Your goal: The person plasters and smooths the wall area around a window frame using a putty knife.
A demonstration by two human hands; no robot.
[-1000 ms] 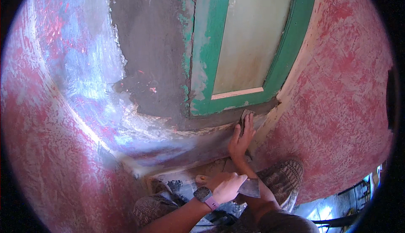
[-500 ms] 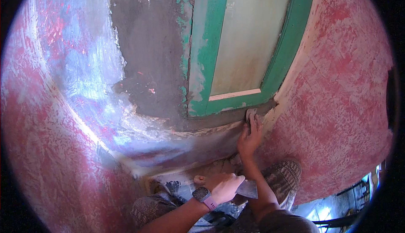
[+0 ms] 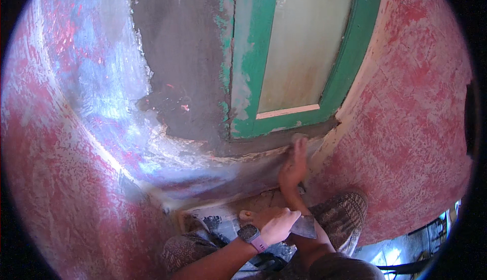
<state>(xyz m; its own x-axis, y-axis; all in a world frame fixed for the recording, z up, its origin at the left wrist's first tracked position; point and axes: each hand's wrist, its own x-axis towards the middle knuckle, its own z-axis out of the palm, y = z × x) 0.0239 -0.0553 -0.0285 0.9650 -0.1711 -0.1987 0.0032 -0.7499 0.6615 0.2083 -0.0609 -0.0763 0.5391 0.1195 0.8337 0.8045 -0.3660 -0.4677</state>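
My left hand (image 3: 278, 226), with a watch on its wrist, is closed around a putty knife (image 3: 304, 226). Its wide metal blade points right, over my right forearm, and the handle's pale end shows on the other side of the fist. Higher up, my right hand (image 3: 293, 169) reaches to the grey mortar strip (image 3: 264, 143) beneath a green frame (image 3: 299, 122). Under its fingertips it presses a small grey piece (image 3: 298, 137) against the strip. Those fingers are blurred, and what the piece is made of cannot be told.
Left of the frame lies a broad patch of grey mortar (image 3: 177, 62) with a ragged edge. Mottled red walls (image 3: 406, 143) curve round both sides. A ledge runs below the strip. My bent knees (image 3: 345, 214) are close under my arms, and a dark cable (image 3: 406, 269) shows at lower right.
My right hand has slid a little left along the mortar strip with the grey piece. My left hand and the putty knife have shifted slightly right in the picture.
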